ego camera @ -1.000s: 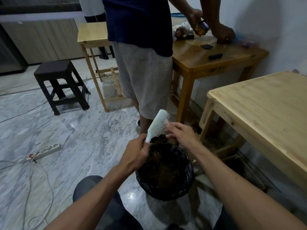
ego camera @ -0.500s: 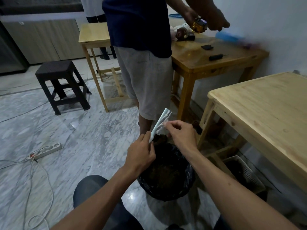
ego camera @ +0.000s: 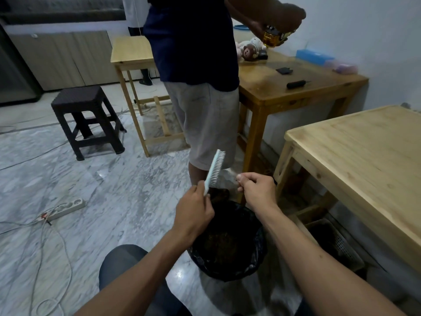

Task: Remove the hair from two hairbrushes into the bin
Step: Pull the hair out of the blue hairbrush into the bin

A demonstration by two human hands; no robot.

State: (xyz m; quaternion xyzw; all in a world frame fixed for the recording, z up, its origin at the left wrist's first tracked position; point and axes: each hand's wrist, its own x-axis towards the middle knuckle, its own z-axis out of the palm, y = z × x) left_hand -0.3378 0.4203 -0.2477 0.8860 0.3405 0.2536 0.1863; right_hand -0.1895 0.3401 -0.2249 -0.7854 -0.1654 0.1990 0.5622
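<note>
My left hand grips the handle of a pale blue-white hairbrush, held upright with its bristles facing right. My right hand is just right of the brush, apart from it, with thumb and fingers pinched together; thin strands seem to run from the pinch, too faint to be sure. Below both hands stands a round bin lined with a black bag, with dark hair inside. A second hairbrush is not visible.
A person in dark shirt and grey shorts stands just beyond the bin. A light wooden table is at my right, a brown table behind it, a dark stool at left, and a power strip with cables lies on the floor.
My right hand has pulled away from the bristles to the right, and the brush has turned edge-on. Both hands have lifted slightly above the bin.
</note>
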